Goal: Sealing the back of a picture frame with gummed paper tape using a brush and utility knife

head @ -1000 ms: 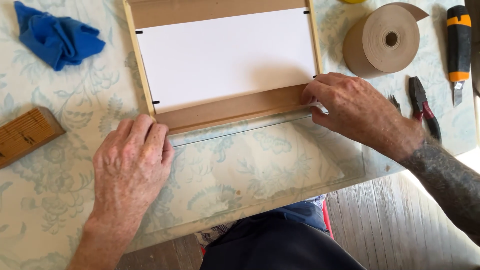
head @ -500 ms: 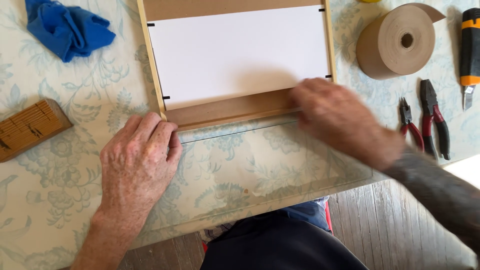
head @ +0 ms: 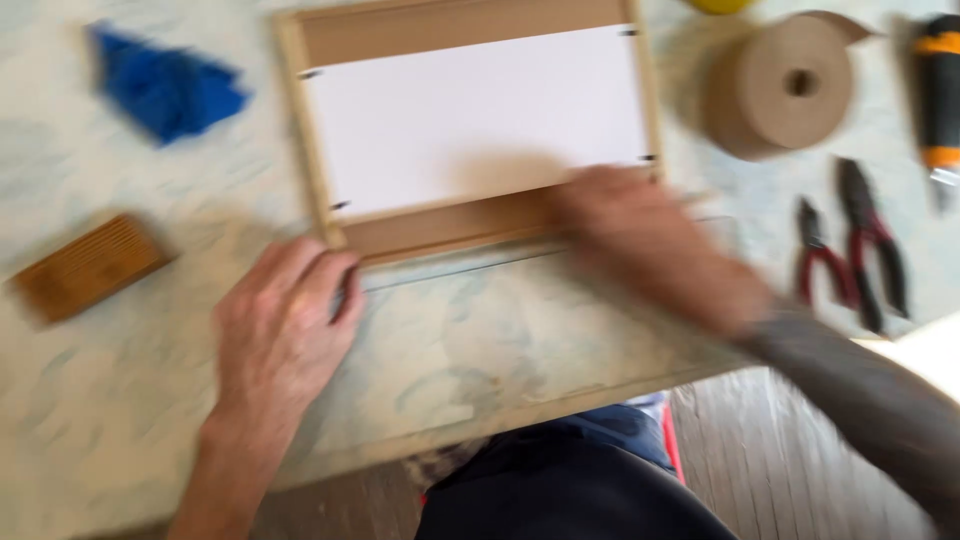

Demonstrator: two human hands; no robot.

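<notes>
The right hand [head: 640,245] lies flat, palm down, on the brown tape strip [head: 450,225] that runs along the near rail of the wooden frame [head: 300,120]; it is blurred, and its fingers press rather than close round anything. The left hand [head: 280,330] rests flat on the bench [head: 520,350], fingers spread and holding nothing, its fingertips touching the frame's near left corner.

The frame lies face down toward the far edge of the bench, with white backing board [head: 470,115] filling it and a second brown strip along its far rail. Just right of the frame sits a roll of brown paper tape [head: 775,90]. Beyond it, near the right edge, lie red-handled pliers [head: 850,250] and an orange-and-black utility knife [head: 938,90]. A crumpled blue cloth [head: 165,90] lies toward the far left corner, and a ribbed wooden block [head: 85,268] sits near the left edge.

The right forearm comes in across the near right corner, angled toward the frame; the left forearm rises straight from the near edge. Nothing lies between either hand and the frame.
</notes>
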